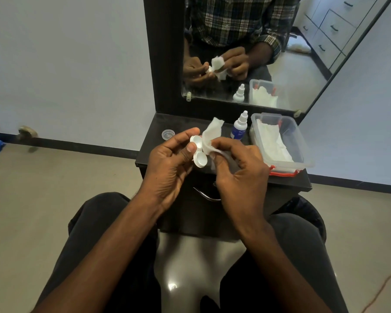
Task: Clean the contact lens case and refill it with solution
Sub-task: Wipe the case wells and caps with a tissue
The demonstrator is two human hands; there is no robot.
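Pinching the white, twin-well lens case [198, 152], left hand [167, 163] holds it uncapped; right hand [235, 168] grips a white tissue [209, 136] against it.

Two hands: left hand [167, 163], right hand [239, 175]. One lens case [198, 152], one tissue [209, 134], one solution bottle [239, 127], one loose cap [168, 134], one plastic box [300, 150], one mirror [303, 71].

Pale walls [66, 53] with dark skirting, beige floor [43, 199] — a black dresser [287, 181] beneath a tilted mirror [303, 71].
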